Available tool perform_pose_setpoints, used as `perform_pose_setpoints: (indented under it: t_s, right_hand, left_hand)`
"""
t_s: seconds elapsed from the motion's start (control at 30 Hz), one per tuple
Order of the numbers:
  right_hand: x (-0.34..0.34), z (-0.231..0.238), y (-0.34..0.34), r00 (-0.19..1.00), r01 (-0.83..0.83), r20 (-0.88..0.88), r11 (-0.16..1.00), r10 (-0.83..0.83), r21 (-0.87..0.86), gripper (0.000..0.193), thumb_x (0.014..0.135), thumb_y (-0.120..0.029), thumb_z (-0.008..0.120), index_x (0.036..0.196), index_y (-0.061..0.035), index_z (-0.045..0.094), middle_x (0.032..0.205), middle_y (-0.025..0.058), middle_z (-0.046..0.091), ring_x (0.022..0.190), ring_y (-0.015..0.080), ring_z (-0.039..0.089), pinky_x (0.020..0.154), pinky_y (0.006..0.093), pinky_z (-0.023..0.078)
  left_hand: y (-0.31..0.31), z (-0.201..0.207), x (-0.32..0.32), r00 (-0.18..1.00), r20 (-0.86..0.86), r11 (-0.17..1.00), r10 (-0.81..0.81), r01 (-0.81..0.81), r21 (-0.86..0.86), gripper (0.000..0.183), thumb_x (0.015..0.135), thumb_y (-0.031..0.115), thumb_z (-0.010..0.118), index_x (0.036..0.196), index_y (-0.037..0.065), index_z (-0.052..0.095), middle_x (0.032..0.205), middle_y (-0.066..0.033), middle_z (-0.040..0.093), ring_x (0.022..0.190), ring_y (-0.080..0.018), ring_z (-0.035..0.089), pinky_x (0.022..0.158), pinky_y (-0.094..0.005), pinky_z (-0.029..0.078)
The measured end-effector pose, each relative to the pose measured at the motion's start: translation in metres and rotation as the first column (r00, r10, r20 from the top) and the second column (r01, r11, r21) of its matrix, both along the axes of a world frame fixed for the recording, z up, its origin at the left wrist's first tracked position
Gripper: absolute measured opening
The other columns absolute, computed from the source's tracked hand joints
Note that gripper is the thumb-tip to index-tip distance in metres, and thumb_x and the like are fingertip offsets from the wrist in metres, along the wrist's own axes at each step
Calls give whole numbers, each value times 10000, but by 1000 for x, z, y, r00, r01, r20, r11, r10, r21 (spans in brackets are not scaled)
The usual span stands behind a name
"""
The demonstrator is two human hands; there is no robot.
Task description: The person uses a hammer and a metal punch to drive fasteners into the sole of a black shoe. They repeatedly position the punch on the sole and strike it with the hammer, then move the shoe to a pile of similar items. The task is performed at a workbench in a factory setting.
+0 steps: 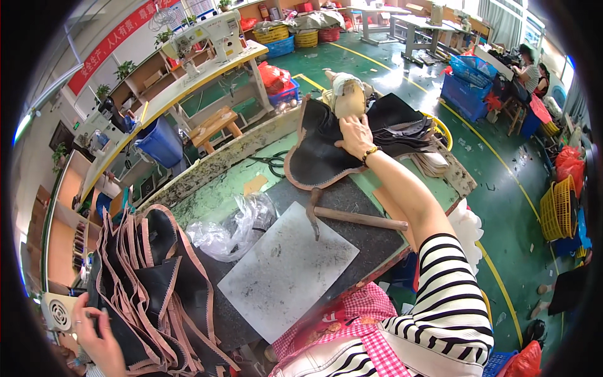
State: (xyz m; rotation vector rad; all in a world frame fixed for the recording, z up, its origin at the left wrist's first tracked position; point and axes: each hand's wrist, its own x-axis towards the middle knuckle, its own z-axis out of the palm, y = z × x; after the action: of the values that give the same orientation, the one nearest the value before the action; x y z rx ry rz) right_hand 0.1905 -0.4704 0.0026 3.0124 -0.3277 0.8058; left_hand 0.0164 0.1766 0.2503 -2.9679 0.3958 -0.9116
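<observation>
My right hand [356, 137] reaches to the far side of the workbench and lies with fingers stretched on a black leather-like piece [317, 160] with a pinkish zigzag edge. Just beyond its fingertips stands a worn tan rounded form [349, 100], partly wrapped in white. At the near left, my left hand [94, 336] is loosely bent, fingers apart, beside a stack of similar black pieces [151, 283]; whether it touches them is unclear. Between the hands, a hammer [358, 217] with a wooden handle rests across a pale slab [286, 270] and the dark mat.
A crumpled clear plastic bag [229, 232] and black scissors [273, 163] lie on the green bench top. More black pieces [402, 125] are piled at its far right. Beyond stand a sewing machine table [188, 88], a blue bin [160, 141], a wooden stool [213, 125] and yellow baskets [557, 210].
</observation>
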Motion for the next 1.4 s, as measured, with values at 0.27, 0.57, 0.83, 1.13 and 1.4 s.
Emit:
perform_pose_setpoints:
  t_s: [0.27,0.57,0.83,1.13,1.4]
  right_hand:
    - [-27,97,10,958,-198,222,978,179,67,300,746,-207,751,998,-93,637,812,195,657,834,396,648,716,488,489]
    - [35,97,123,918,-382,-55,914,393,139,339,737,-316,772,852,-23,646,796,159,692,805,354,689,714,456,532]
    - [-129,52,58,990,60,-142,953,-18,296,268,858,-272,666,1027,-70,620,1029,131,635,962,312,636,811,424,518]
    - [-276,-19,-47,748,595,-592,697,-300,399,829,542,-513,861,1052,95,621,1020,183,648,939,312,640,845,377,502]
    - [-280,82,-77,993,71,-120,852,-10,518,86,847,-73,567,911,-33,608,743,122,577,687,191,571,672,341,476]
  left_hand:
    - [-113,7,-45,954,67,944,-292,277,177,105,891,101,675,842,21,626,1127,-122,665,983,-326,626,758,-385,510]
    - [-117,-36,-9,900,-127,893,-417,379,-245,157,795,62,670,763,15,524,1165,-203,595,1077,-362,560,915,-441,439]
    - [-127,-109,-22,829,-260,807,-495,328,-491,79,871,21,688,897,-10,620,1081,-131,669,796,-195,619,640,-250,496]
    - [-251,-196,22,565,-228,479,-793,347,-806,147,769,-25,702,815,37,578,918,-112,687,851,-283,634,785,-358,481]
    - [-222,-249,18,724,-220,523,-653,221,-823,113,827,0,678,842,33,571,867,-93,652,799,-228,606,760,-317,472]
